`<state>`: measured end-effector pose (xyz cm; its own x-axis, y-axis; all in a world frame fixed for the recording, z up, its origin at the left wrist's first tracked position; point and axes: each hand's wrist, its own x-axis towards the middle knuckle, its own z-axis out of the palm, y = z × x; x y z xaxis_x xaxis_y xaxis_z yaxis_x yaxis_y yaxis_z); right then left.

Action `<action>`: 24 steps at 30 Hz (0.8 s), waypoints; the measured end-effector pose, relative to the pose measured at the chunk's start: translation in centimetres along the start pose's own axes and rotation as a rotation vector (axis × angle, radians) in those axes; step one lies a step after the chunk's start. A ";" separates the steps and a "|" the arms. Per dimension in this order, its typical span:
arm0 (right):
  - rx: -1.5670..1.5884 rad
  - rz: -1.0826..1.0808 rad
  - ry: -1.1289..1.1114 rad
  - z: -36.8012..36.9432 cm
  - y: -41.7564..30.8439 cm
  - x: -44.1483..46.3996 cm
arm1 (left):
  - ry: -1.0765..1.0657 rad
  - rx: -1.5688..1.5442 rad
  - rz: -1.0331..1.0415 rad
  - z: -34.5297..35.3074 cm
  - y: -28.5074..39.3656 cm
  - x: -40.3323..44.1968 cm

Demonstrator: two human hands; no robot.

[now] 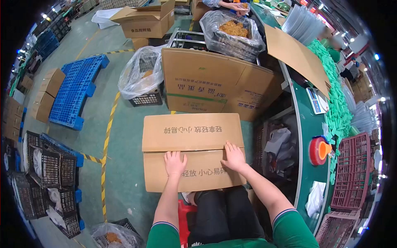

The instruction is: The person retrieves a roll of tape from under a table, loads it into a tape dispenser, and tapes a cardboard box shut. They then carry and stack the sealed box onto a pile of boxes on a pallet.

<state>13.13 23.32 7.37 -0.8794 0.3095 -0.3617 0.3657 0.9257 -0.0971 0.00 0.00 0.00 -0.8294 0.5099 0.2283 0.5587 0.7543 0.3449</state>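
Observation:
In front of my knees sits a brown cardboard box [192, 132] with its two top flaps folded down, meeting in a seam across the middle. Dark printed characters run over both flaps. My left hand [175, 163] lies on the near flap just below the seam, fingers stretched out. Farther right, my right hand [234, 157] rests on the same flap, its fingers spread and the tips at the seam. Neither hand holds anything. What is inside the box is hidden.
Behind the box stands a large flattened carton [206, 89]. A green worktable [306, 136] runs along the right with a scale [316, 100] and a red-orange container [319, 151]. Left are a bagged crate [147, 99] and a blue pallet [78, 82]. A co-worker's hand [237, 6] shows at the top.

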 end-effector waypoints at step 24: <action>-0.078 0.001 -0.006 0.5 -0.2 0.2 | -0.025 0.012 -0.002 0.0 0.3 -0.3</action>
<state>13.00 23.11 6.83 -0.8772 0.3095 -0.3670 0.3417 0.9395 -0.0247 0.45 0.08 0.02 -0.8302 0.5185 0.2046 0.5571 0.7603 0.3340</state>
